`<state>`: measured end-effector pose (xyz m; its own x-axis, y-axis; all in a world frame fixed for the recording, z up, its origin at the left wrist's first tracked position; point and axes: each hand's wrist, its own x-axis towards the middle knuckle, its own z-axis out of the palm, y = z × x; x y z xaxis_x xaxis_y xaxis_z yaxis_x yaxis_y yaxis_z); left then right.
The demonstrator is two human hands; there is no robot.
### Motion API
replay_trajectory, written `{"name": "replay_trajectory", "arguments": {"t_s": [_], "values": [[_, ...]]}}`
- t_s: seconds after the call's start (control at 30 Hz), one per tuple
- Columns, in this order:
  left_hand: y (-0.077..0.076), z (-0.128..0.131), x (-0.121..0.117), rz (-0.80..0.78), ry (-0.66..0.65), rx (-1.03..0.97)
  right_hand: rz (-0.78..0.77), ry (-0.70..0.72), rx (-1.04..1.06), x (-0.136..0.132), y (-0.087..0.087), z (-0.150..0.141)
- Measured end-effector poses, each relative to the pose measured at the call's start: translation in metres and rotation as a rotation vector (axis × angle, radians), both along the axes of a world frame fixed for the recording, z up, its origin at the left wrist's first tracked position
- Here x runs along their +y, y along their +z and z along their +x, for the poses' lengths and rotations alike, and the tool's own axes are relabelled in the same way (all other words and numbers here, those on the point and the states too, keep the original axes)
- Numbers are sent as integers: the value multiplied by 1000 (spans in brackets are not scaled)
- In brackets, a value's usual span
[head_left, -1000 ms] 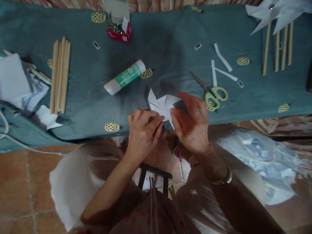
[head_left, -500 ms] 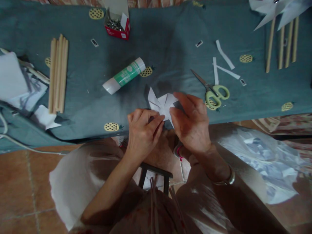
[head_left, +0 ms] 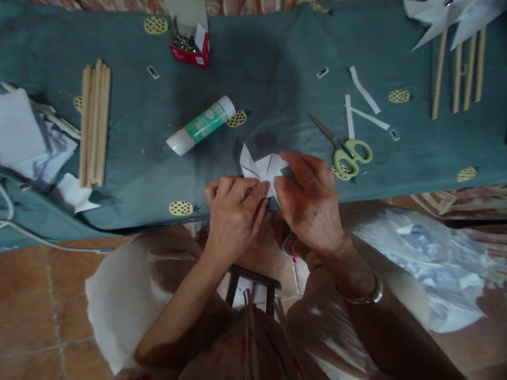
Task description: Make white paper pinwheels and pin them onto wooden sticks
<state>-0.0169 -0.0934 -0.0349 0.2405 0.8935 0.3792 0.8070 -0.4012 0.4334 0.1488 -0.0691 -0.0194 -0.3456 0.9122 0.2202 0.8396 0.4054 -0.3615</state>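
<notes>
A white paper pinwheel [head_left: 264, 168] with cut, folded blades lies at the near edge of the table between my hands. My left hand [head_left: 235, 203] is closed on its lower left side, with thumb and fingers pressed onto the paper near the centre. At the right side, my right hand [head_left: 311, 198] has its thumb and index finger on one blade, the fingers curved around it. The fingertips partly cover the lower blades. Beyond the paper a green and white glue stick [head_left: 205, 125] lies on its side. Scissors [head_left: 346, 153] with light green handles rest to the right.
A red box of metal pins [head_left: 192, 55] stands at the back. Wooden sticks [head_left: 94, 124] and paper pieces [head_left: 24, 132] lie at left. Paper strips [head_left: 364, 92] lie beyond the scissors. Finished pinwheels [head_left: 451, 16] on sticks sit at far right. A plastic bag [head_left: 431, 264] is below.
My left thumb has slid slightly right over the paper's centre, and my right hand has shifted a little left. The paper stays in both hands.
</notes>
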Motion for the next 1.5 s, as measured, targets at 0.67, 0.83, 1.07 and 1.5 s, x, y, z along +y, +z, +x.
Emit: {"name": "replay_trajectory", "arguments": {"t_s": [0.67,0.83,1.07,1.5], "values": [[2,2,3,-28,21,41,-213,-353,406,5,5,0],[3,2,3,-50,25,51,-363,-394,551,10,10,-3],[2,2,3,-32,22,59,-454,-431,618,15,5,-9],[-7,2,1,-11,29,-31,-384,-392,454,19,5,-23]]}}
